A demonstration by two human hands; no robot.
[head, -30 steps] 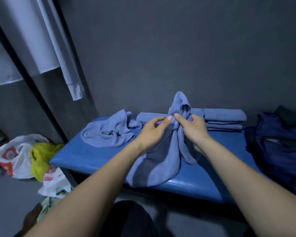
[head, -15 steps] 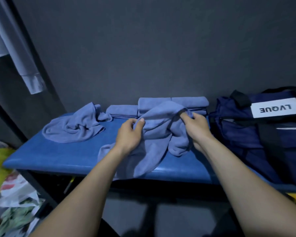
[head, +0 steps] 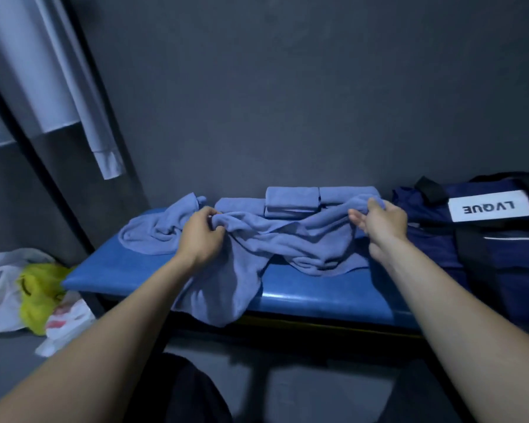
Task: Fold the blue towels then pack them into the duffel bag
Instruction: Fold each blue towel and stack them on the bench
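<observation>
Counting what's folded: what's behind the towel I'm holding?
Folded towels stacked against the wall behind the held towel; its raised edge hides their lower parts, so no count.

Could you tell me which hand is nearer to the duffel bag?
Right. The right hand grips the towel just beside the duffel bag; the left hand holds the towel's far end.

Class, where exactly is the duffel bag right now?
In the head view, the navy duffel bag sits at the right end of the blue bench, beside the right hand.
</observation>
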